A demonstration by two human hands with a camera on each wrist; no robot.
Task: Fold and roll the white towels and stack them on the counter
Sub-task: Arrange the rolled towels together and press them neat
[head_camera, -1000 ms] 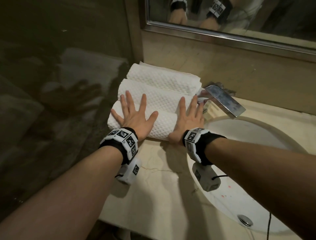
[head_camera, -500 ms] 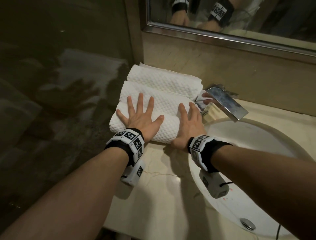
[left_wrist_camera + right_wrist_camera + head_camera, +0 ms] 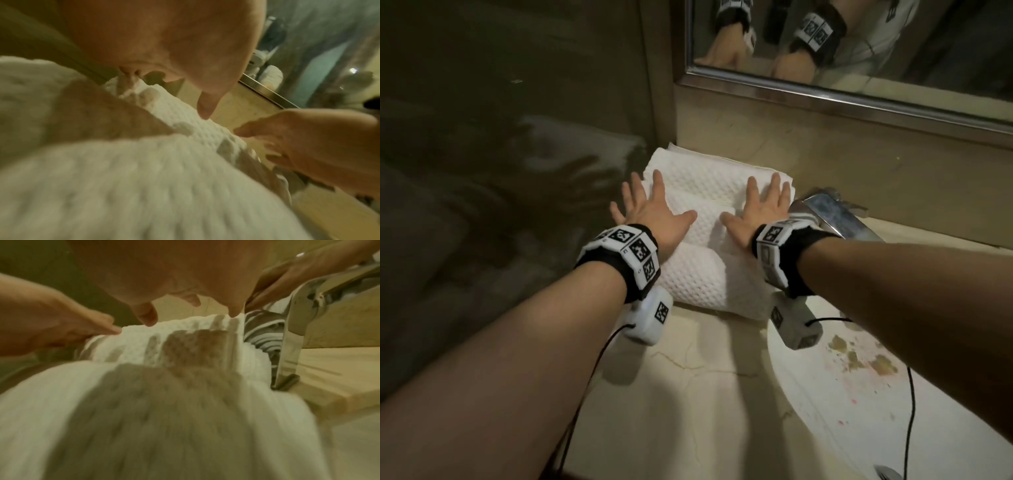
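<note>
Three rolled white towels lie side by side on the marble counter (image 3: pixel 688 370), in the corner under the mirror. The nearest roll (image 3: pixel 709 277) is bare. My left hand (image 3: pixel 645 205) lies flat, fingers spread, over the left end of the middle roll (image 3: pixel 705 219) and the far roll (image 3: pixel 705 180). My right hand (image 3: pixel 760 202) lies flat over their right ends. In the left wrist view the left hand (image 3: pixel 185 65) hovers over the towel (image 3: pixel 144 178), with the right hand (image 3: pixel 308 142) beyond. In the right wrist view the right hand (image 3: pixel 185 280) has straight fingers above the towel (image 3: pixel 154 402).
A chrome faucet (image 3: pixel 835 216) juts out just right of the towels, over a stained white sink (image 3: pixel 859 394). A framed mirror (image 3: pixel 859 51) hangs above. A dark glossy wall (image 3: pixel 500 154) borders the counter on the left. Cables trail from both wrist cameras.
Both hands have slid away from me, from the nearest roll up onto the middle and far rolls, and spread wider apart. The towels sit tighter against the back wall.
</note>
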